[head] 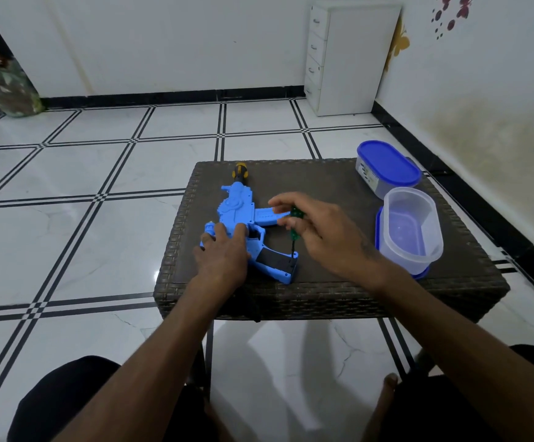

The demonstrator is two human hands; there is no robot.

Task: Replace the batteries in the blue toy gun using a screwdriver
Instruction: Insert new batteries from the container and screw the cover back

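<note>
The blue toy gun [235, 212] lies on its side on the dark wicker table [332, 291], barrel pointing away, grip towards me. My left hand [221, 256] presses down on its rear body. My right hand [320, 231] holds a small green-handled screwdriver [295, 229] upright, its tip on the base of the gun's black grip panel [277, 261].
A yellow-and-black screwdriver handle [240, 171] lies beyond the gun's barrel. A closed blue-lidded container [387, 167] stands at the back right. An open clear container [410, 229] sits on its blue lid at the right. A white drawer unit [348, 59] stands by the wall.
</note>
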